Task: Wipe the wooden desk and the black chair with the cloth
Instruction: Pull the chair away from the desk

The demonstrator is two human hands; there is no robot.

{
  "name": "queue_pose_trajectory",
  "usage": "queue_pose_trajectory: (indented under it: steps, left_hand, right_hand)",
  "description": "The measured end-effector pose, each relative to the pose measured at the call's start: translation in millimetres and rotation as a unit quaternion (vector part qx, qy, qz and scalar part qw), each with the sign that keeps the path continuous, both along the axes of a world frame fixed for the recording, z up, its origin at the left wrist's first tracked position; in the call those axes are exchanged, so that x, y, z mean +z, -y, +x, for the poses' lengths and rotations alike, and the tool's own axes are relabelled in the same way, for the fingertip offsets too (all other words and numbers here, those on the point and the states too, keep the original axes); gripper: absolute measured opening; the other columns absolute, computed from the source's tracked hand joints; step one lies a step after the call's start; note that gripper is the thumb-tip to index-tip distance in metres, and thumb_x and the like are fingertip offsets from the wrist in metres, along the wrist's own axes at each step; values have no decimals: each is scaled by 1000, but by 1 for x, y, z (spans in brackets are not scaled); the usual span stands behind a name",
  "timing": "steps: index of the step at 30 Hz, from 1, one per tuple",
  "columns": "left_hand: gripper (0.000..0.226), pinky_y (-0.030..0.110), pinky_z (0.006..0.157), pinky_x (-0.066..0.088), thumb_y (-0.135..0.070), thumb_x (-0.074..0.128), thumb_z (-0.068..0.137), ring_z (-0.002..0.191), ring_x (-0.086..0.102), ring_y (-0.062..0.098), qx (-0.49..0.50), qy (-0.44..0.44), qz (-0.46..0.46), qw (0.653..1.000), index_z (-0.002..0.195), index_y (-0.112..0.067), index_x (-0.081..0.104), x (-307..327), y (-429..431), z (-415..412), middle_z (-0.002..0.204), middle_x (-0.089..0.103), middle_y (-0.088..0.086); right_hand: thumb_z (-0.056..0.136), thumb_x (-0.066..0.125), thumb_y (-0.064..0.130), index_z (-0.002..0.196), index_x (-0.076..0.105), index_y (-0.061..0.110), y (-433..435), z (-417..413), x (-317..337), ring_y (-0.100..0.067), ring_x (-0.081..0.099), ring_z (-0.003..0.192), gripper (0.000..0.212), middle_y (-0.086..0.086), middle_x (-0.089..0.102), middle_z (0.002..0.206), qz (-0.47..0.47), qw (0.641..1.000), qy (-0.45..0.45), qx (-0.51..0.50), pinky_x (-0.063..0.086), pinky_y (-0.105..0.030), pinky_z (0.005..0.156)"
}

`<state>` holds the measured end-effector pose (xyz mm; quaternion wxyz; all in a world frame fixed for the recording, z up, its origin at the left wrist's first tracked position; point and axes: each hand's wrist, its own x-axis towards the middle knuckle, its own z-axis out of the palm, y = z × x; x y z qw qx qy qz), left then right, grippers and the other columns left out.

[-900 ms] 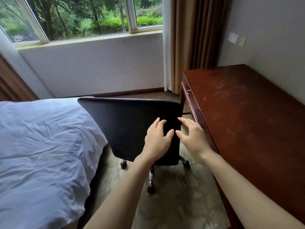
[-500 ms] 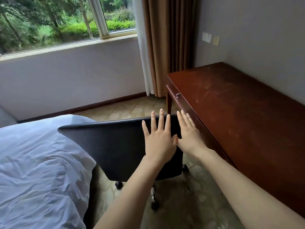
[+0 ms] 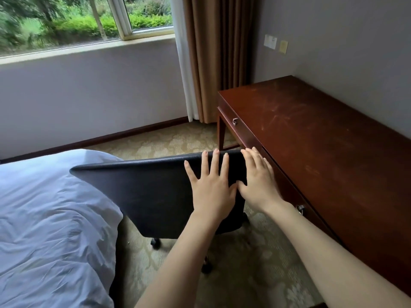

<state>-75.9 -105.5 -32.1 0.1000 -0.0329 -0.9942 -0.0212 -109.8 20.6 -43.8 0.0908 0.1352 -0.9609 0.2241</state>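
The black chair (image 3: 142, 194) stands on castors between the bed and the desk, its backrest facing me. My left hand (image 3: 211, 185) lies flat on the back of the backrest near its right top corner, fingers straight and spread. Beside it, thumbs almost touching, my right hand (image 3: 258, 181) presses flat on the backrest's right edge. The dark red wooden desk (image 3: 322, 138) runs along the right wall, its top bare and scuffed, with two drawer knobs on its front. No cloth is in view.
A bed with a pale blue-white sheet (image 3: 49, 218) fills the lower left, close to the chair. Patterned carpet (image 3: 244, 258) lies beneath. A window (image 3: 84, 21) and brown curtain (image 3: 213, 54) stand at the far wall.
Both hands slid up the backrest to its top right corner and their fingers straightened. The view turned right and rose, so the chair sits lower in the frame.
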Motion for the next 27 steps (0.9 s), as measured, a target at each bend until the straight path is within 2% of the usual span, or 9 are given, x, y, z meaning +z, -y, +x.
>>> queue_pose_trajectory:
  steps: [5, 10, 14, 16, 18, 22, 24, 27]
  left_hand:
    - [69, 57, 108, -19, -55, 31, 95, 146, -13, 22, 10, -4, 3, 1000, 152, -28, 4, -1, 23, 17, 161, -4, -2]
    - [73, 53, 110, -20, -57, 35, 93, 147, -10, 23, 42, -12, -36, 998, 152, -27, 4, -1, 50, 36, 161, -3, -1]
    - [75, 51, 103, -29, -53, 40, 93, 146, -13, 26, 91, -4, -49, 995, 152, -29, 0, 1, 70, 49, 161, -5, 1]
    - [78, 54, 101, -29, -48, 43, 93, 145, -18, 28, 110, 7, -64, 992, 150, -32, -8, 0, 76, 53, 160, -11, 3]
    - [81, 59, 104, -22, -46, 44, 94, 144, -21, 30, 134, 21, -72, 988, 149, -33, -14, 1, 83, 58, 159, -16, 4]
    - [79, 62, 106, -18, -49, 40, 95, 143, -24, 31, 158, 44, -78, 983, 149, -31, -14, 2, 99, 70, 159, -17, 2]
    - [78, 62, 106, -18, -49, 38, 95, 142, -26, 30, 161, 54, -75, 983, 149, -29, -15, 2, 106, 75, 159, -19, -3]
    - [80, 62, 110, -14, -46, 37, 96, 142, -27, 29, 174, 66, -63, 980, 149, -24, -18, 1, 114, 79, 158, -22, -4]
  right_hand:
    - [84, 61, 25, 147, 25, 9, 18, 20, -3, -24, 18, 141, 74, -10, 27, 151, 1, 1000, -21, 8, 12, -36, 116]
    - [87, 58, 29, 149, 17, 9, 45, 43, -8, -25, 16, 141, 77, -11, 23, 152, 18, 998, -40, 45, 13, -36, 116]
    - [88, 57, 29, 150, 15, 10, 67, 59, -10, -25, 18, 138, 78, -11, 23, 152, 24, 994, -50, 91, 14, -36, 116]
    - [87, 58, 26, 149, 18, 9, 76, 64, -10, -26, 21, 138, 76, -11, 25, 151, 20, 992, -57, 108, 16, -37, 115]
    - [87, 57, 21, 149, 19, 8, 87, 69, -12, -25, 22, 139, 75, -11, 26, 152, 19, 989, -65, 133, 16, -37, 115]
    - [84, 60, 10, 148, 24, 8, 109, 75, -16, -25, 26, 139, 74, -11, 31, 150, -23, 980, -59, 187, 19, -35, 114]
    - [83, 60, 7, 147, 26, 7, 118, 75, -18, -22, 25, 139, 73, -11, 32, 150, -65, 972, -44, 223, 16, -30, 114]
    - [87, 55, 2, 147, 24, 8, 130, 74, -19, -12, 16, 139, 69, -6, 28, 152, -144, 950, -2, 277, 2, -13, 114]
